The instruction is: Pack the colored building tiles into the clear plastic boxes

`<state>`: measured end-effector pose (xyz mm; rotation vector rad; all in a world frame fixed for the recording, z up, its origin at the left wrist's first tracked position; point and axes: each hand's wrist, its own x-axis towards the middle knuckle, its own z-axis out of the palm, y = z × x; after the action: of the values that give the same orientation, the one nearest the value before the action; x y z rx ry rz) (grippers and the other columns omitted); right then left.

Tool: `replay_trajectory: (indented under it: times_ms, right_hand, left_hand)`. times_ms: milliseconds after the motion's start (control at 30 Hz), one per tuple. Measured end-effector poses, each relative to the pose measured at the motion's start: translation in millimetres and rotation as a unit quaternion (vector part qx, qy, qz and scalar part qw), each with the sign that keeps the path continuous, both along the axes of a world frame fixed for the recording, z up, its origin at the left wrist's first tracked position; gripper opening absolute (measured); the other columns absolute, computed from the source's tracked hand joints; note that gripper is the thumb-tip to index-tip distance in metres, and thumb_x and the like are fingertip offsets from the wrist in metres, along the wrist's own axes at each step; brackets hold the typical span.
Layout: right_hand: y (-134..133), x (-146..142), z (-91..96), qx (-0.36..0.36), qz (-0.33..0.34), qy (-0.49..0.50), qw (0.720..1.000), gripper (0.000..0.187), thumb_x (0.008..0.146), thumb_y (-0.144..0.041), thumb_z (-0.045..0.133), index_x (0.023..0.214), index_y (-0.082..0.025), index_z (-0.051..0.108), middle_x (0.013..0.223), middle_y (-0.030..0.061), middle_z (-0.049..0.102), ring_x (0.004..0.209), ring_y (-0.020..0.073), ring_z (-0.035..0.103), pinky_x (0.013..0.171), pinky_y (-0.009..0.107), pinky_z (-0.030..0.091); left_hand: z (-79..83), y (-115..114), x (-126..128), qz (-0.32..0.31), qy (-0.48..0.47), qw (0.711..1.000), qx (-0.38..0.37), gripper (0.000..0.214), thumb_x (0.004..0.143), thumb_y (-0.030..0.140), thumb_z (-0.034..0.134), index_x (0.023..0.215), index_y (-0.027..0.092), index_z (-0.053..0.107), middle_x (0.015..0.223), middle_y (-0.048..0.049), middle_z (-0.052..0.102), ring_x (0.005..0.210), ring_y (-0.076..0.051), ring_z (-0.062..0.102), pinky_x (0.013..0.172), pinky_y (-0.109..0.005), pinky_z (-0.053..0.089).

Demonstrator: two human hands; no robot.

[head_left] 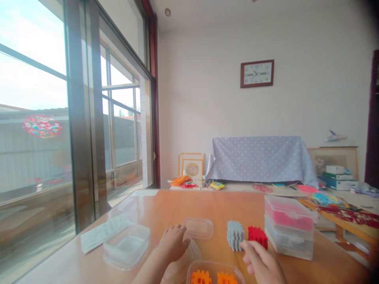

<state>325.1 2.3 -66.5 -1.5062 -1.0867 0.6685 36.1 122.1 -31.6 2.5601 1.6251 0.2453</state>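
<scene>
My left hand [173, 243] lies palm down with fingers curled over a clear plastic container [189, 252], just short of a clear lid [199, 228]. My right hand [260, 262] reaches to a grey toothed block stack [235, 235], its fingertips touching the stack's lower right side. A red toothed block [257, 236] stands right beside the grey one. In front of me a clear tub [215, 273] holds orange toothed blocks [213, 278].
Two stacked lidded boxes [288, 232], the upper with pink contents, stand at the right on the wooden table [183, 207]. An empty clear tub [126, 245] and a printed sheet [103, 232] lie at the left by the window. A covered piece of furniture [260, 159] stands behind.
</scene>
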Motion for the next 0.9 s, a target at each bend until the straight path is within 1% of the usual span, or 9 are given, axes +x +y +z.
replay_trajectory:
  times_ms: [100,200,367,433,533,667,767,833,900]
  right_hand:
    - [-2,-1,2.8,0.008,-0.01,0.003,1.0,0.061,0.078,-0.077,0.049,0.082,-0.02,0.067,0.069,0.0017,0.063,0.061,0.0165,0.058,0.059,0.026,0.045]
    - [-8,-4,7.3,0.024,-0.003,0.008,1.0,0.057,0.081,-0.074,0.05,0.084,-0.019,0.067,0.069,0.0013,0.064,0.06,0.0157,0.057,0.059,0.026,0.044]
    - [-15,-6,11.8,0.05,-0.004,0.006,0.999,0.053,0.084,-0.067,0.052,0.088,-0.017,0.07,0.072,0.0026,0.066,0.061,0.0163,0.058,0.06,0.028,0.044]
    - [-15,-5,10.8,0.047,-0.013,0.006,0.999,0.053,0.083,-0.067,0.053,0.089,-0.017,0.071,0.072,0.0033,0.066,0.062,0.0169,0.058,0.06,0.028,0.044]
    - [-14,-3,7.8,0.04,-0.016,0.004,0.999,0.054,0.082,-0.066,0.054,0.091,-0.015,0.072,0.073,0.0046,0.067,0.063,0.0178,0.059,0.061,0.029,0.045]
    - [-14,-3,6.6,0.031,-0.019,0.005,0.999,0.054,0.083,-0.065,0.054,0.094,-0.015,0.072,0.074,0.0045,0.068,0.064,0.0177,0.06,0.061,0.029,0.045]
    - [-16,-5,10.1,0.035,-0.018,0.002,0.999,0.053,0.082,-0.066,0.054,0.087,-0.016,0.071,0.071,0.0036,0.067,0.06,0.0165,0.059,0.059,0.028,0.044]
    - [-18,-7,13.5,0.044,-0.015,0.005,0.999,0.052,0.082,-0.066,0.054,0.081,-0.016,0.069,0.069,0.0034,0.066,0.058,0.016,0.058,0.058,0.028,0.044]
    - [-19,-10,16.2,0.051,-0.012,0.011,0.999,0.051,0.082,-0.066,0.054,0.078,-0.017,0.067,0.067,0.0031,0.066,0.058,0.0156,0.058,0.058,0.027,0.044]
  left_hand:
    - [2.0,-18,-10,0.028,-0.022,0.999,-0.021,0.057,0.087,0.044,0.05,0.138,0.02,0.054,0.135,-0.0137,0.061,0.121,-0.031,0.06,0.099,-0.041,0.047]
    - [0.2,-35,-20,0.054,-0.038,0.997,-0.041,0.072,0.079,0.045,0.057,0.146,0.018,0.047,0.145,-0.0138,0.055,0.129,-0.032,0.055,0.104,-0.04,0.045]
    - [-6.8,-56,-30,0.053,-0.028,0.993,-0.099,0.102,0.063,0.055,0.073,0.152,0.02,0.038,0.151,-0.0142,0.049,0.136,-0.036,0.047,0.109,-0.043,0.042]
    - [-10.1,-56,-34,0.047,-0.022,0.993,-0.104,0.107,0.059,0.055,0.076,0.152,0.02,0.037,0.149,-0.0147,0.05,0.135,-0.038,0.047,0.109,-0.045,0.041]
    - [-15.7,-51,-40,0.051,-0.017,0.995,-0.084,0.107,0.056,0.055,0.078,0.149,0.02,0.04,0.146,-0.0155,0.052,0.133,-0.039,0.047,0.108,-0.047,0.042]
    - [-20.9,-46,-48,0.066,-0.02,0.994,-0.081,0.112,0.052,0.062,0.08,0.148,0.019,0.042,0.145,-0.0162,0.051,0.133,-0.041,0.046,0.107,-0.047,0.042]
    - [-21.3,-46,-49,0.063,-0.023,0.994,-0.091,0.117,0.049,0.063,0.081,0.15,0.02,0.04,0.147,-0.0157,0.05,0.134,-0.041,0.044,0.107,-0.047,0.042]
    - [-21.0,-46,-48,0.065,-0.022,0.994,-0.08,0.115,0.048,0.06,0.081,0.149,0.019,0.042,0.144,-0.0163,0.053,0.133,-0.041,0.045,0.106,-0.047,0.042]
    - [-21.2,-45,-47,0.07,-0.032,0.995,-0.065,0.104,0.052,0.054,0.08,0.144,0.018,0.047,0.134,-0.0169,0.06,0.127,-0.041,0.051,0.099,-0.045,0.045]
